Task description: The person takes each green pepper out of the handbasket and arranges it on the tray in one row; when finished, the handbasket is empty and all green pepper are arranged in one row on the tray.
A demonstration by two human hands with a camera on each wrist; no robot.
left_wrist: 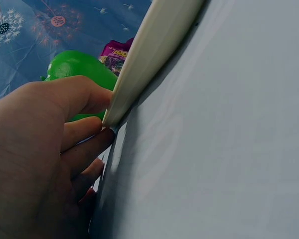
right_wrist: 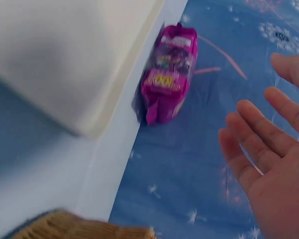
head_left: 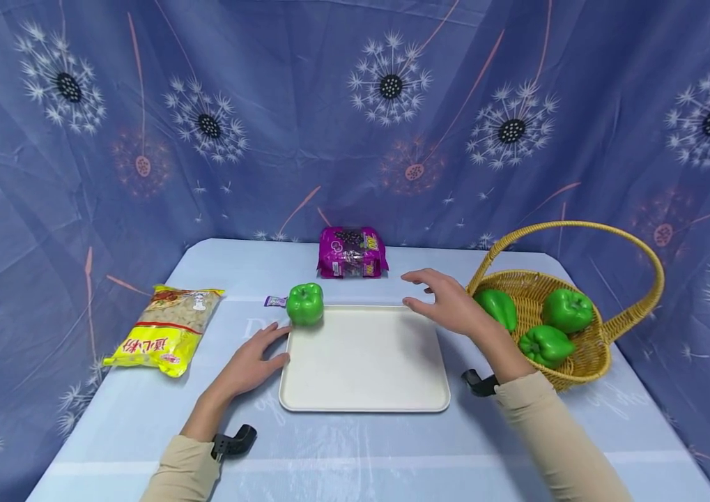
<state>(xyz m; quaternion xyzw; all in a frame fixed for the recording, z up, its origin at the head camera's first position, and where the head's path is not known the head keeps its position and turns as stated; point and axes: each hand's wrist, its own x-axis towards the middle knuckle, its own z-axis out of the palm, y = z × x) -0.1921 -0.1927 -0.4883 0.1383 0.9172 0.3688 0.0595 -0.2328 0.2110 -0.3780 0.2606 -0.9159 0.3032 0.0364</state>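
A white rectangular tray (head_left: 364,362) lies on the table, and a green bell pepper (head_left: 305,304) sits at its far left corner. Along the tray's left edge, my left hand (head_left: 253,364) touches the rim with thumb and fingertips, as the left wrist view also shows. My right hand (head_left: 445,300) hovers near the tray's far right corner, fingers spread and holding nothing. In the right wrist view its palm and loosely bent fingers (right_wrist: 259,144) show. To its right stands a wicker basket (head_left: 602,348) with three green peppers (head_left: 568,310) inside.
A yellow bag of pasta (head_left: 166,329) lies at the left. Behind the tray stands a purple snack package (head_left: 352,252). A small purple packet (head_left: 276,302) lies beside the bell pepper. The basket's tall handle (head_left: 580,224) arches up at the right. A blue curtain (head_left: 304,125) hangs behind.
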